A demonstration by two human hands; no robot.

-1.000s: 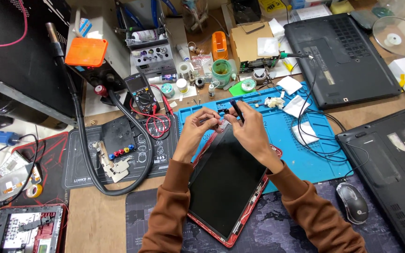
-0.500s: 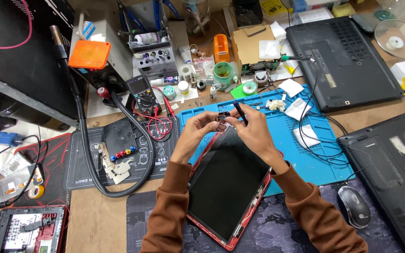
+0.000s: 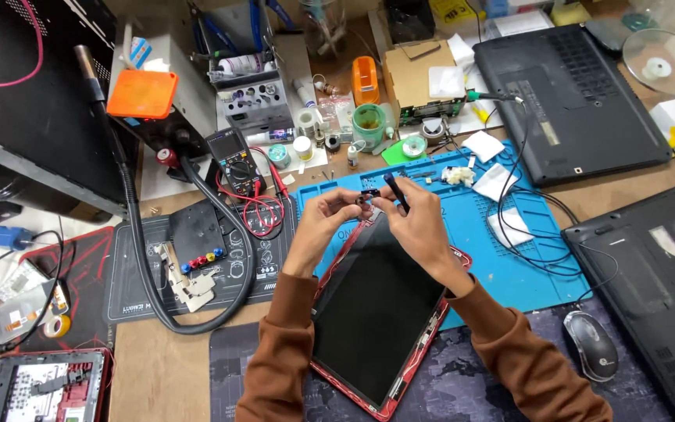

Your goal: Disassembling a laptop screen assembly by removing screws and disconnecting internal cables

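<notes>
both hands are up over the top edge of the red-framed tablet with the dark glass screen (image 3: 376, 309), which lies tilted across the blue silicone work mat (image 3: 501, 258) and partly onto the dark mat nearer the person. left hand (image 3: 323, 221) pinches a small black part (image 3: 369, 194) between its fingertips. right hand (image 3: 417, 221) is closed around a slim black pen-shaped tool (image 3: 397, 192), tip right next to that part. black multimeter (image 3: 234, 159) with red leads sits off to the left, grey mouse (image 3: 592, 344) to the right.

An electronics repair workshop: blue work mat (image 3: 509, 258), multimeter (image 3: 232, 160), opened laptops (image 3: 580, 101), solder spools, scattered tools.
</notes>
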